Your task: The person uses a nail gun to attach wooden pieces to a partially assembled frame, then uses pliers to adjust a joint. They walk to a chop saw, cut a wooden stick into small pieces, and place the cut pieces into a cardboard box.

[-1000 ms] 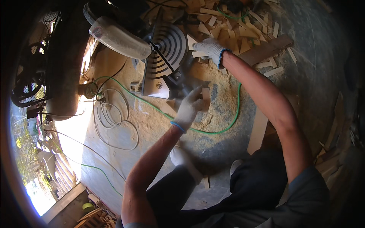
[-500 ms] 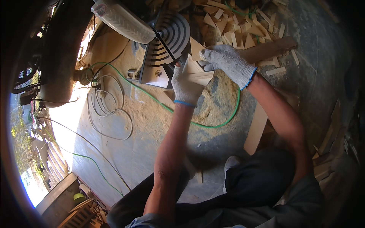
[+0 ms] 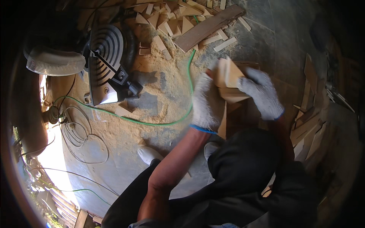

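My left hand (image 3: 206, 104), in a white knit glove with a blue cuff, is wrapped round a small stack of pale, angled-cut wood pieces (image 3: 232, 75). From the other side my right hand (image 3: 263, 93), gloved the same way, presses its fingers against the stack; motion blurs it a little. Both hands are above my right knee, over a brown box-like shape (image 3: 245, 114) that the hands and knee partly hide. To the left, apart from both hands, stands a miter saw (image 3: 108, 53) with a round slotted table and a clear guard (image 3: 56, 62).
Wood offcuts (image 3: 169, 22) lie heaped beyond the saw, with a brown plank (image 3: 211, 27) across them. A green cord (image 3: 152, 124) curves over sawdust on the floor (image 3: 159, 95). Grey cable coils (image 3: 81, 138) lie at left. Boards (image 3: 308, 125) are stacked at right.
Both hands have moved right and nearer my body with the wood pieces, away from the saw. My view has turned right, so the saw now appears further left.
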